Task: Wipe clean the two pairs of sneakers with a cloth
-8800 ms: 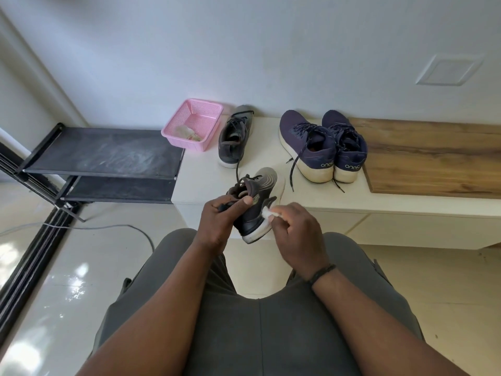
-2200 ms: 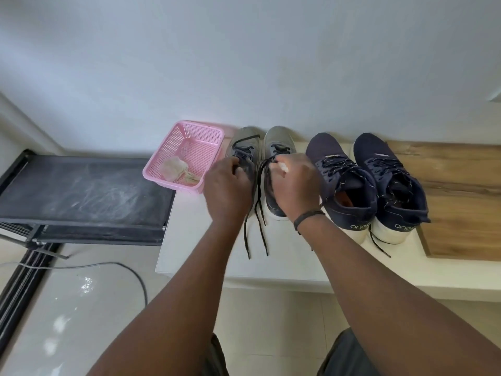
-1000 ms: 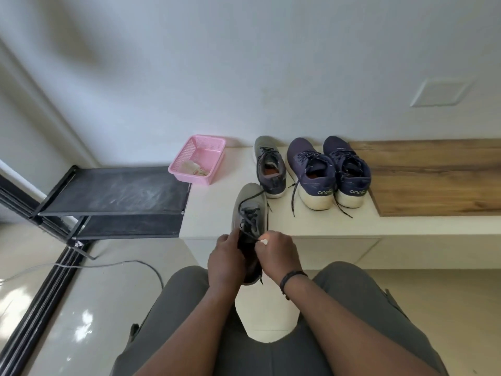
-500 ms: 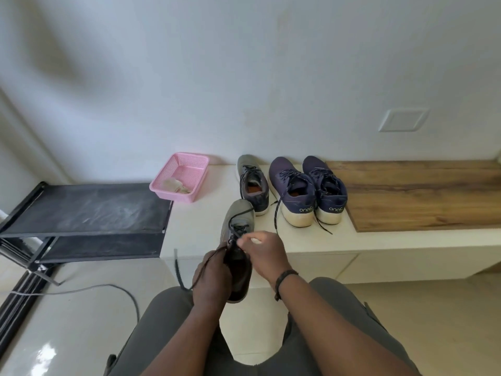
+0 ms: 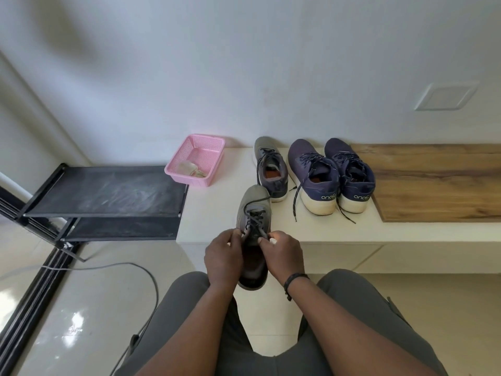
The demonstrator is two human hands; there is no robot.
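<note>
Since half a second ago: left lace end pulled in, no longer trailing. Grey sneaker [image 5: 253,223] held past the table [image 5: 233,213] edge, toe over it. Left hand [image 5: 223,257] and right hand [image 5: 283,253] fingers pinching laces; white cloth [image 5: 273,240] under right fingers.

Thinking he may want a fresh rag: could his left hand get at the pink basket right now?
Probably not at once. The left hand grips the grey sneaker, so it must let go first. Otherwise the white ledge up to the pink basket looks unobstructed.
</note>
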